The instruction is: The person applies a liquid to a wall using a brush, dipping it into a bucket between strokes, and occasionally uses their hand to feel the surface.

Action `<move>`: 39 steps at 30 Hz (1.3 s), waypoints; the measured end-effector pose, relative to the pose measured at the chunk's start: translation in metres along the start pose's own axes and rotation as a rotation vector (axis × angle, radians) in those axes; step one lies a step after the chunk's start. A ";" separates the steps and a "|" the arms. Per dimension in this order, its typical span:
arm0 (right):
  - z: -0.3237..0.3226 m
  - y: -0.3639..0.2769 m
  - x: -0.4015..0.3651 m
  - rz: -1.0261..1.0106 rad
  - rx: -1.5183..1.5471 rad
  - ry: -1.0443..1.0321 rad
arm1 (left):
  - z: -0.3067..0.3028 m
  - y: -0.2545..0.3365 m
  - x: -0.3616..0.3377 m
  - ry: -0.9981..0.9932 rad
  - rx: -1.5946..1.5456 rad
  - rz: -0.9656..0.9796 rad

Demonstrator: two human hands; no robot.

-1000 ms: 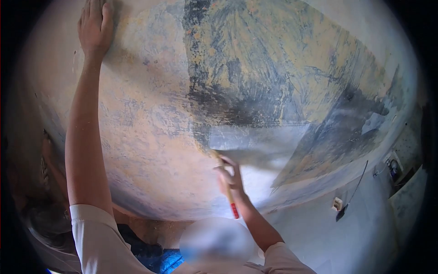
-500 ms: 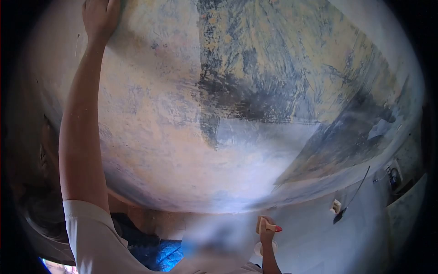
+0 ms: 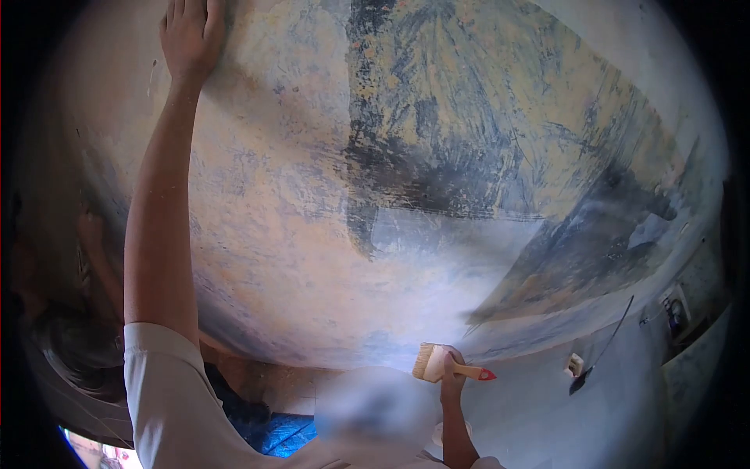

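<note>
My left hand is raised at the upper left and rests flat against the patchy painted wall, its fingers stretched out and partly cut off by the frame's top edge. Low on the right, my right hand is closed around a wide flat paintbrush. Pale bristles point left, and the wooden handle ends in a red tip on the right. The brush is near the lower part of the wall; whether it touches cannot be made out. A pale round container is partly hidden behind my right forearm.
Another person is at the far left, with a hand near the wall. Blue sheeting lies at the bottom. A long-handled tool with a dark end stands at the right. A blurred patch covers the bottom middle.
My right hand has brought the paintbrush up, and its bristles now show more fully. My left hand appears slightly further right and lower in view, still against the wall. The other person's hand has come into sight.
</note>
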State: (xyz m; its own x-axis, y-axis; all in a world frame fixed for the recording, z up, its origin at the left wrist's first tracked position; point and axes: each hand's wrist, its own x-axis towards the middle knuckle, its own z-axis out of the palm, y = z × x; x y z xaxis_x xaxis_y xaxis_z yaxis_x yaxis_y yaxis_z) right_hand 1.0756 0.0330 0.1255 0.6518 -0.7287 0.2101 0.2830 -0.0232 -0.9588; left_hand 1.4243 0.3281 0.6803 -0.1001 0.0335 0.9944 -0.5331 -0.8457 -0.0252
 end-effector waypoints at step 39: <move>0.015 0.008 0.016 0.084 -0.073 -0.073 | -0.005 0.004 -0.001 0.022 -0.024 0.004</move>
State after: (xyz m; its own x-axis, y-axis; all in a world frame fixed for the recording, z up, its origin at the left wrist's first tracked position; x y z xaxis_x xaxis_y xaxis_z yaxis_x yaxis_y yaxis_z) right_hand 1.0990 0.0315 0.1243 0.7213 -0.6785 0.1392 0.1752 -0.0157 -0.9844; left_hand 1.4183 0.3273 0.6785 -0.1204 0.0421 0.9918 -0.5529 -0.8326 -0.0318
